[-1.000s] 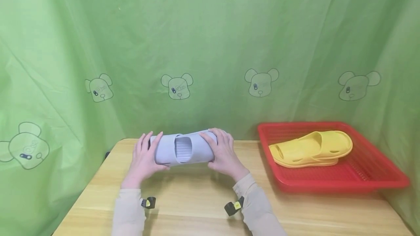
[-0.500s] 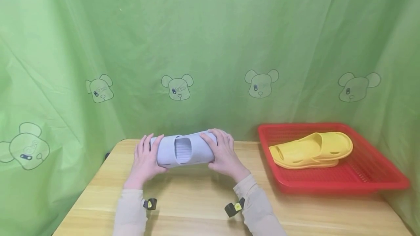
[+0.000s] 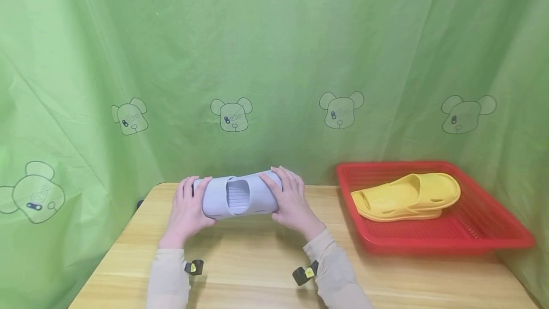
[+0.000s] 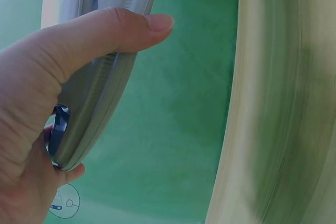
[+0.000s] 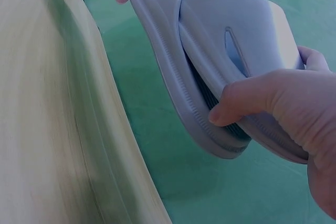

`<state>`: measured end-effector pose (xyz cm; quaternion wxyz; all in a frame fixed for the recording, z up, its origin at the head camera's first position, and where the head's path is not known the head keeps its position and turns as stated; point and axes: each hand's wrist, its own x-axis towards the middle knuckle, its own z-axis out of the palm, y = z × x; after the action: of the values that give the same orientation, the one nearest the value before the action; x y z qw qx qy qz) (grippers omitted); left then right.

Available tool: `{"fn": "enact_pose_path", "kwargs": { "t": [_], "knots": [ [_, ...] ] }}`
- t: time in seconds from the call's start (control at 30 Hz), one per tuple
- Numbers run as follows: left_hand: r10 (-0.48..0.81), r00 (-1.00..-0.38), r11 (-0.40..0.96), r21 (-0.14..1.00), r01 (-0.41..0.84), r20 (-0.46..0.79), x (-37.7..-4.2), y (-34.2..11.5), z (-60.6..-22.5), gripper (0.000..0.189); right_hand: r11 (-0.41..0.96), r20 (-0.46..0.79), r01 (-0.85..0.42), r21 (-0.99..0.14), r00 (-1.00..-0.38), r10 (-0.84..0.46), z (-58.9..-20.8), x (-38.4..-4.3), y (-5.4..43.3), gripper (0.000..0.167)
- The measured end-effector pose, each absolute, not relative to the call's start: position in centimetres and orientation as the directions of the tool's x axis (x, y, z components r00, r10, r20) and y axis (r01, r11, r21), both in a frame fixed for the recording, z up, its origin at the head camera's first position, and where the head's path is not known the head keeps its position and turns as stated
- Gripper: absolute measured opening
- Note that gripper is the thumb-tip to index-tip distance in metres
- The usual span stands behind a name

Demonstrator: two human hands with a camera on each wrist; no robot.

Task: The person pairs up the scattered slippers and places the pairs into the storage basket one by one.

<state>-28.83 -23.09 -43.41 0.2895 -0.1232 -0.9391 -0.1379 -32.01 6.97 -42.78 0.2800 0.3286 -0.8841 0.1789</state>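
A pair of pale blue-grey slippers (image 3: 261, 199), fitted into each other toe to heel, is held above the wooden table. My left hand (image 3: 186, 209) grips the left end, its thumb along the lower side and its fingers over the top. At the other end my right hand (image 3: 293, 204) holds on the same way. In the right wrist view the nested slippers (image 5: 252, 19) overlap, and my right thumb (image 5: 247, 100) presses across both soles' edges. The left wrist view shows my left thumb (image 4: 115, 27) lying across the slipper's side (image 4: 97, 98).
To the right on the table (image 3: 249, 271) stands a red plastic basket (image 3: 429, 243). Inside it lies a pair of yellow slippers (image 3: 394, 197), also nested. A green curtain (image 3: 274, 61) with printed bear heads hangs behind and at both sides.
Both hands and the blue-grey slippers have drifted a very small way left since half a second ago. The grip looks the same.
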Motion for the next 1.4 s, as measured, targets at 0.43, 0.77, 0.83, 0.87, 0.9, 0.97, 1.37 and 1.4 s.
{"fn": "enact_pose_path", "kwargs": {
  "t": [0.43, 0.77, 0.83, 0.87, 0.9, 0.97, 1.37, 1.4],
  "knots": [
    [0.144, -0.813, 0.935, 0.191, 0.298, 0.565, -28.7, -22.9, -42.9, 0.118, 0.781, 0.642, -0.617, -0.099, -0.639, -0.423, -42.7, -31.6, 6.0, 0.119],
    [0.147, -0.811, 0.941, 0.173, 0.292, 0.566, -28.6, -22.3, -42.6, 0.120, 0.817, 0.657, -0.576, -0.040, -0.631, -0.413, -42.8, -31.4, 5.3, 0.119],
    [0.153, -0.808, 0.941, 0.166, 0.295, 0.570, -28.6, -22.2, -42.5, 0.120, 0.820, 0.650, -0.571, -0.038, -0.637, -0.414, -42.9, -31.3, 5.3, 0.120],
    [0.155, -0.805, 0.941, 0.164, 0.297, 0.572, -28.6, -22.2, -42.5, 0.120, 0.822, 0.648, -0.569, -0.034, -0.639, -0.415, -42.9, -31.3, 5.2, 0.121],
    [0.158, -0.802, 0.940, 0.160, 0.300, 0.576, -28.6, -22.2, -42.5, 0.120, 0.826, 0.648, -0.564, -0.026, -0.639, -0.415, -42.9, -31.3, 5.2, 0.121],
    [0.160, -0.799, 0.941, 0.155, 0.301, 0.579, -28.7, -22.1, -42.5, 0.120, 0.827, 0.651, -0.561, -0.023, -0.637, -0.413, -43.0, -31.4, 5.2, 0.121],
    [0.152, -0.815, 0.941, 0.170, 0.293, 0.560, -28.8, -21.7, -42.9, 0.121, 0.816, 0.697, -0.578, -0.017, -0.592, -0.405, -43.1, -31.5, 5.3, 0.113],
    [0.151, -0.817, 0.940, 0.174, 0.293, 0.556, -28.7, -21.6, -42.9, 0.121, 0.818, 0.696, -0.576, -0.013, -0.592, -0.406, -43.1, -31.5, 5.3, 0.113]
  ]
}}
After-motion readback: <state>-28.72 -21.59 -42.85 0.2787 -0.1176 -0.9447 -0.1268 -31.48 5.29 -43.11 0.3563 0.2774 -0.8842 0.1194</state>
